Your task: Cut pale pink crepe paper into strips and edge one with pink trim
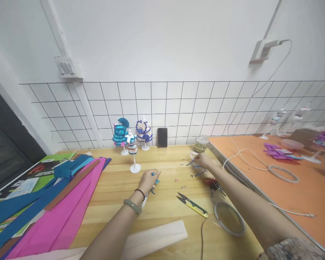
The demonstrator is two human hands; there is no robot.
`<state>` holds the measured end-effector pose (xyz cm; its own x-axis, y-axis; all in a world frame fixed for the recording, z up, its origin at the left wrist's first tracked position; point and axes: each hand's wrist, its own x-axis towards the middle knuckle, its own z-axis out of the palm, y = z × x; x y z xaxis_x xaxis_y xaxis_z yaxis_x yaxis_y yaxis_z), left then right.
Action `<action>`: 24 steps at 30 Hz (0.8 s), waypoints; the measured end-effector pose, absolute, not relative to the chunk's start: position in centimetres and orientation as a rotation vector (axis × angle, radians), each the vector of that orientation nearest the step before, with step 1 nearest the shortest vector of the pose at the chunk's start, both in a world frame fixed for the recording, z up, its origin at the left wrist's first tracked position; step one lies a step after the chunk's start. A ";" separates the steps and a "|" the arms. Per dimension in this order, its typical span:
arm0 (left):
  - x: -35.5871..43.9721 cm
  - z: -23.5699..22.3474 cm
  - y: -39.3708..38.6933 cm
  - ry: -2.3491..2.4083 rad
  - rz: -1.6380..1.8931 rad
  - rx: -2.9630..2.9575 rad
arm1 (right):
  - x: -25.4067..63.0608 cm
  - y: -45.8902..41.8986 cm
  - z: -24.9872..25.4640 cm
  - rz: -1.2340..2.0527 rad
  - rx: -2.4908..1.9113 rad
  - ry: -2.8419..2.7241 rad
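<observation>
My left hand (148, 181) is closed low over the wooden table, with small blue paper scraps (156, 181) at its fingers. A white piece (144, 200) shows beside its wrist. Over to the right, my right hand (202, 160) pinches downward at the tabletop. A thin dark blue paper strip (190, 162) sticks out at its fingertips, and another blue strip (199, 174) lies just below. Thread snips (193, 205) with a yellow and dark green handle rest between my forearms. A small white dress-form stand (131, 142) wrapped in blue, white and brown paper stands beyond my left hand.
Two decorated forms, teal (120, 133) and purple (144, 131), stand by the wall near a phone (162, 137). Pink paper strips (67, 206) cover the left side. A glass jar (201, 144), a tape roll (229, 219) and an orange table (249, 159) are right.
</observation>
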<state>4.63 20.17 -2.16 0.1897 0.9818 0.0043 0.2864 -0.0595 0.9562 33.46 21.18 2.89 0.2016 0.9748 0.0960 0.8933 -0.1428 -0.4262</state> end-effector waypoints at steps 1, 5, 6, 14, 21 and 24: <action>5.0 -2.0 20.0 1.239 0.932 1.481 | 32.4 21.0 3.4 0.314 -2.061 -1.770; 7.0 -0.6 19.2 1.093 0.903 1.305 | 25.5 19.1 4.0 0.474 -1.820 -1.968; 7.3 -0.2 19.0 1.028 0.917 1.216 | 23.6 18.5 3.9 0.508 -1.752 -2.016; 6.3 0.5 18.6 0.810 0.980 0.833 | 17.8 16.2 3.5 0.531 -1.596 -2.057; 7.6 0.0 19.1 0.796 0.900 0.803 | 18.2 15.0 2.1 0.558 -1.624 -2.052; 7.6 -0.6 19.3 0.855 0.918 0.808 | 20.2 15.6 1.6 0.633 -1.685 -1.990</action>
<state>7.65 19.27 -0.60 0.3489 0.8991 -0.2642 -0.3270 0.3810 0.8648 20.23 15.59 1.56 -0.1488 0.9877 0.0472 0.7789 0.1465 -0.6098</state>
